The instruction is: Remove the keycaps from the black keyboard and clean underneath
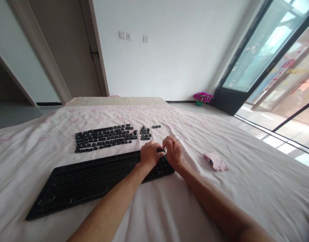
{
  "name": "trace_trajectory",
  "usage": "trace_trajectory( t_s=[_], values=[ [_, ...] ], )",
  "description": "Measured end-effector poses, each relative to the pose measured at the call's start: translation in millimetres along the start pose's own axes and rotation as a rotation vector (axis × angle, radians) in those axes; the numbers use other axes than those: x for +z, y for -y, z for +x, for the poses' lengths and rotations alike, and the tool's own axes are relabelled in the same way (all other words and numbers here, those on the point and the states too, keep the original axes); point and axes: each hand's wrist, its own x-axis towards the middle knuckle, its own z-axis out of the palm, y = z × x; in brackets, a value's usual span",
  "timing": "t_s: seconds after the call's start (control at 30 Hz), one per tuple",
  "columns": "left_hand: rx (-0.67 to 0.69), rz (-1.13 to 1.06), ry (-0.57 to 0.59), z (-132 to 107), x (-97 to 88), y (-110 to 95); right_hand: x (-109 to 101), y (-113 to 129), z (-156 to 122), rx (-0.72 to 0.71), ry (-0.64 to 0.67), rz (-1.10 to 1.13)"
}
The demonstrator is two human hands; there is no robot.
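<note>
My left hand (pixel 150 155) is closed, its thumb and fingertips pinching a small black keycap (pixel 160 150) above the right end of a keyboard (pixel 93 174). Close against it, my right hand (pixel 173 153) is curled around a wire keycap puller (pixel 177 137); a thin loop sticks out above the fingers, and the rest is mostly hidden. The black keyboard lies at a slant beneath both hands, most of its visible key area bare of caps. Behind it, loose black keycaps (pixel 106 135) lie in rows, with a smaller group of keycaps (pixel 145 133) to their right.
A pale flowered cloth (pixel 245 188) with wrinkles covers the surface. A crumpled pink cloth piece (pixel 216 161) lies right of my right hand. Farther off are a pot of magenta flowers (pixel 202 97), a dark-framed glass door (pixel 245 67) and a brown door (pixel 66 50).
</note>
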Motion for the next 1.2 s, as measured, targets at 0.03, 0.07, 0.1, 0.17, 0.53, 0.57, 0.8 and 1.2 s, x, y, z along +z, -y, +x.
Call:
trace_trajectory(
  t_s=[0.03,0.07,0.1,0.17,0.53,0.57,0.8,1.2],
  values=[
    [0.007,-0.020,0.001,0.0,0.2,0.5,-4.9,-1.0,2.0,0.042,-0.011,-0.032],
    [0.012,-0.035,-0.002,0.0,0.6,1.1,-10.1,-2.7,3.8,0.086,-0.024,-0.060],
    [0.017,-0.045,-0.008,0.1,1.2,1.8,-15.1,-4.9,5.3,0.128,-0.033,-0.077],
    [0.028,-0.065,-0.022,-0.1,2.2,3.0,-22.6,-10.0,7.5,0.206,-0.008,-0.087],
    [0.074,-0.209,-0.021,-4.2,-2.3,2.7,-38.4,-26.8,14.6,0.546,0.590,-0.175],
    [0.070,-0.208,-0.024,-4.3,-2.2,2.4,-38.9,-29.3,13.1,0.576,0.629,-0.154],
    [0.059,-0.285,-0.055,-5.3,-0.7,2.9,-37.6,-42.4,9.5,0.668,0.624,0.011],
    [0.164,-0.016,0.143,-36.7,-58.5,55.8,-12.4,-137.2,93.6,0.537,0.408,-0.417]
  ],
)
